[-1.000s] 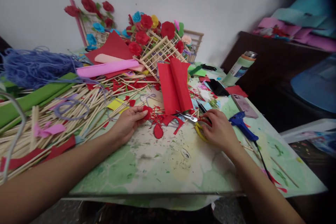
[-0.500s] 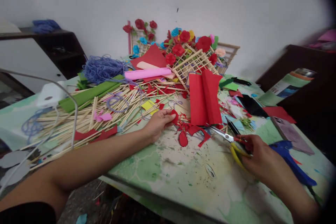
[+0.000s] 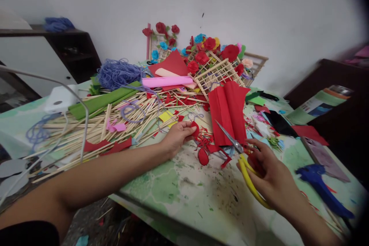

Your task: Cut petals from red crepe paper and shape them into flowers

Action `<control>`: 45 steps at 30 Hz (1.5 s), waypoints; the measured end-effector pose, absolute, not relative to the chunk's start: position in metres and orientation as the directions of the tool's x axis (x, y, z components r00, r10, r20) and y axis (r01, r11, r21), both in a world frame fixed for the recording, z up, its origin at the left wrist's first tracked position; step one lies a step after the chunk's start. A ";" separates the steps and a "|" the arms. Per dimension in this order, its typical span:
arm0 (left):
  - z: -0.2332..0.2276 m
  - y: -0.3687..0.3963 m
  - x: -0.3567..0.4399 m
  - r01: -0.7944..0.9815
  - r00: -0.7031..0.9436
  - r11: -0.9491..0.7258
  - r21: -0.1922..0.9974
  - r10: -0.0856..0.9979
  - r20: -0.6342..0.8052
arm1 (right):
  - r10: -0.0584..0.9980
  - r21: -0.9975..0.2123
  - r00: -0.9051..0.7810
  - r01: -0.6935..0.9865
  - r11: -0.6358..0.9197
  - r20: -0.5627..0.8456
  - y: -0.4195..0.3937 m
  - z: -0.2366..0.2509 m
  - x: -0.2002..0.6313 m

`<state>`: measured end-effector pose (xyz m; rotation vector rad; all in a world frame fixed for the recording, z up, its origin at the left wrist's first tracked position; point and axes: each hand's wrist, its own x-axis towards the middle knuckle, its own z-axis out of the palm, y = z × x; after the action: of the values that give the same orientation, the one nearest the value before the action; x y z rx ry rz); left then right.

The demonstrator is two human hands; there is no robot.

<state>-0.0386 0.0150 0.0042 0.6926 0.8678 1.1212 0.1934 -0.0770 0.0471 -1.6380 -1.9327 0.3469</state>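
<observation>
My left hand (image 3: 180,136) pinches a small red paper piece (image 3: 195,130) between thumb and fingertips over the table's middle. In my right hand (image 3: 268,169) is a pair of scissors (image 3: 235,144) with yellow handles, its silver blades pointing up and left in front of a folded red paper sheet (image 3: 227,103). A rounded red paper petal (image 3: 203,157) lies just below my left fingertips, among thin red scraps. The scissors stay apart from the piece in my left hand.
Thin wooden sticks (image 3: 95,130) pile up at left, with blue cord (image 3: 119,75) behind. Wooden lattices with paper flowers (image 3: 219,73) stand at the back. A blue glue gun (image 3: 324,188) and a bottle (image 3: 319,103) are at right. A metal arm (image 3: 86,123) rises at near left.
My right hand has brought the scissors up and left, blades now before the red sheet. The view has shifted slightly; my left hand keeps its pinch on the red piece.
</observation>
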 end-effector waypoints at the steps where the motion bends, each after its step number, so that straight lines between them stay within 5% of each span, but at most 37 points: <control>1: 0.004 0.015 -0.039 -0.466 0.186 0.295 0.834 0.955 -0.233 | 0.963 -0.555 -0.107 0.799 0.232 0.248 -0.074 0.047 0.186; 5: 0.003 0.015 -0.040 -0.503 0.184 0.278 0.818 0.959 -0.213 | 0.960 -0.530 -0.131 0.811 0.247 0.248 -0.057 0.038 0.161; 11: 0.003 0.012 -0.038 -0.551 0.203 0.259 0.793 0.964 -0.173 | 0.960 -0.213 -0.149 0.956 0.201 0.237 -0.047 0.016 0.142; 16: 0.001 0.010 -0.038 -0.605 0.209 0.222 0.765 0.971 -0.117 | 0.923 -0.090 -0.259 0.951 0.295 0.284 -0.049 0.003 0.143; 45: 0.002 0.008 -0.034 -0.649 0.313 0.291 0.703 0.944 -0.102 | 0.960 -0.114 -0.205 0.967 0.229 0.190 -0.053 0.014 0.145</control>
<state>-0.0345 0.0082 0.0020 0.6141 0.5706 1.1418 0.1451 -0.0534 0.0135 -1.8238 -2.2794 -0.0437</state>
